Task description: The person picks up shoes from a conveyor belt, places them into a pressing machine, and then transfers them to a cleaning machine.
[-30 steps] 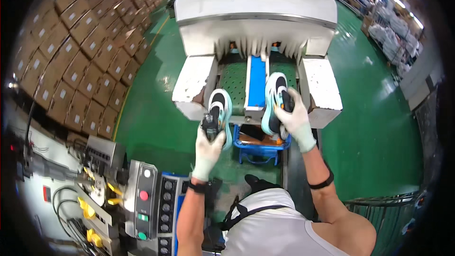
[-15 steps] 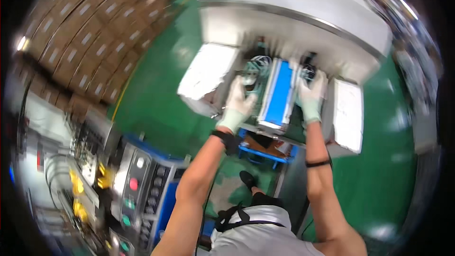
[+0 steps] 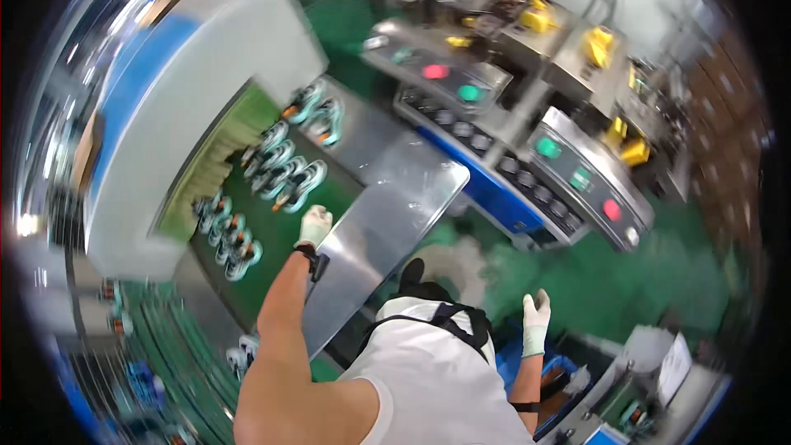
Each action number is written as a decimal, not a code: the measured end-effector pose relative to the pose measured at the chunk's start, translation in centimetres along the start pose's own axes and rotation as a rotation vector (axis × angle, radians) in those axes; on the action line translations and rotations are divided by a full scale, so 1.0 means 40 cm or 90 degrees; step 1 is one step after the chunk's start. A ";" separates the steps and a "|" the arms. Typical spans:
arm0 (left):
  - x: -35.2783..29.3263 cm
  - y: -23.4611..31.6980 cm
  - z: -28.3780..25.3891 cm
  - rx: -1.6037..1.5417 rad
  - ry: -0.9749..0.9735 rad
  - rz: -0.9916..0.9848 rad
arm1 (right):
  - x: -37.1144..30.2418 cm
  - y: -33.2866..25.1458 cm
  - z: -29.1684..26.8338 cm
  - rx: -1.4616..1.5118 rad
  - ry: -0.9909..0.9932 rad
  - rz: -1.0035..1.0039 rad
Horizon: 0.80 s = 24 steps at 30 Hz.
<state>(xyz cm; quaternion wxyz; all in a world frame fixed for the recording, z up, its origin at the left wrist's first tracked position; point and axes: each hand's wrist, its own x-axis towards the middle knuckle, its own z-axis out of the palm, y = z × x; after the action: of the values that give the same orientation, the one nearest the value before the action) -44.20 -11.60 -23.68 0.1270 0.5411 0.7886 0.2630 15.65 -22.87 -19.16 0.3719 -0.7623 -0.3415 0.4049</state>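
My left hand point(image 3: 315, 225), in a white glove, is over the inner edge of a green conveyor belt point(image 3: 329, 166). Its fingers look curled; whether anything is inside them is hidden. Close by on the belt lie rows of looped white-and-teal pieces point(image 3: 298, 185) with orange and dark parts, too blurred to name. My right hand point(image 3: 535, 321), gloved too, hangs out to the right over the floor, fingers apart and nothing in it.
A pale hooded machine point(image 3: 288, 33) with a green curtain spans the belt. A metal ledge point(image 3: 383, 227) runs alongside. Ahead stands a control panel point(image 3: 470, 92) with red and green buttons. At lower right are a blue bin point(image 3: 564, 363) and another machine point(image 3: 651, 354).
My view has swung round to the belt. Both hands have left the unit with the blue strip; the left has come to the belt's edge, while the right has moved away to the side.
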 end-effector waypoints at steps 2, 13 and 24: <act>-0.069 -0.162 -0.154 -0.203 0.061 -0.354 | 0.039 0.002 0.088 -0.074 -0.075 0.006; -0.337 -0.592 -0.296 -0.107 0.310 -0.543 | 0.126 -0.152 0.312 -0.493 -0.230 0.051; -0.231 -0.484 -0.313 -0.014 0.268 -0.255 | 0.024 -0.464 0.720 -0.423 -0.471 -0.151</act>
<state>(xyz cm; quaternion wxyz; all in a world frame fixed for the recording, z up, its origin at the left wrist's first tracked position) -61.96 -28.92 -24.77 0.0155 0.3065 0.8860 0.3475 -13.09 -4.62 -15.26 0.0068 -0.6009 -0.6446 0.4726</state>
